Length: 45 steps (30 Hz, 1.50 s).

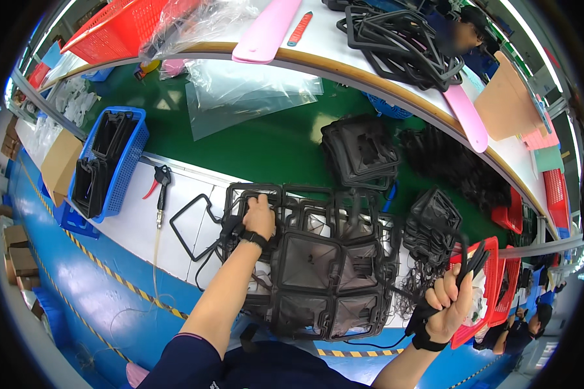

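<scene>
Black rectangular gasket-like frames with dark, thin panels (pixel 310 260) lie in a layered pile in front of me. My left hand (pixel 259 219), closed, grips the edge of a black frame (pixel 235 194) at the pile's far left. A loose thin black frame (pixel 187 227) lies just left of it. Off to the right, my right hand (pixel 449 299) is raised and closed around black strip-like pieces (pixel 475 260); their full shape is blurred. Both wrists wear black bands. Beyond the pile are a stack of black frames (pixel 360 152) and a smaller stack (pixel 435 217).
An air blow gun (pixel 162 188) with a red lever and hose lies on the white table (pixel 126 217). Left stands a blue basket (pixel 120 175) of black parts; right, a red basket (pixel 494 285). A curved shelf (pixel 331 45) ahead holds pink paddles and black frames. Another person (pixel 529 330) works far right.
</scene>
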Motion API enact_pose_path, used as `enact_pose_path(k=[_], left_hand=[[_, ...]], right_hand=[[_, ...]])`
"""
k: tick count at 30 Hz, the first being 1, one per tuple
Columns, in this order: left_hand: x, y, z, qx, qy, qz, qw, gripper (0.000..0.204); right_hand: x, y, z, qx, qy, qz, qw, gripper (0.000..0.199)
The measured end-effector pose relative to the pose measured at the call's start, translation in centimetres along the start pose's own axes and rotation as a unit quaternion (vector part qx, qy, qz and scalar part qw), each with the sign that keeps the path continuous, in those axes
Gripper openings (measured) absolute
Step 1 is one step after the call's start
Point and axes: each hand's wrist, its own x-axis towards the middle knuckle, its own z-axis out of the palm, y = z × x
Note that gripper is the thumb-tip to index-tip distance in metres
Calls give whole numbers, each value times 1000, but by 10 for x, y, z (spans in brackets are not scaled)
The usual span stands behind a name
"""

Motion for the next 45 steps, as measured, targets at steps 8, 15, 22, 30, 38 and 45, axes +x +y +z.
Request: enact_pose_path(k=[8, 15, 22, 30, 38, 45], left_hand=[[-111, -7, -23, -87, -111, -6, 990, 24], [-111, -22, -38, -492, -276, -287, 774, 22], [-117, -12, -47, -324, -217, -97, 916, 18], [-116, -11, -54, -591, -268, -331, 685, 13], [-108, -12, -53, -455, -359, -196, 791, 13], [-108, 5, -67, -315, -336, -89, 883, 13]], right_hand=[[-16, 61, 5, -231, 89, 69, 966, 10], [-17, 216, -11, -429, 28, 197, 881, 19], [-6, 269, -20, -315, -8, 314, 896, 15], [-4, 264, -17, -272, -3, 325, 906, 10], [-4, 255, -16, -255, -31, 353, 900, 10], [1, 252, -19, -240, -45, 363, 899, 10]])
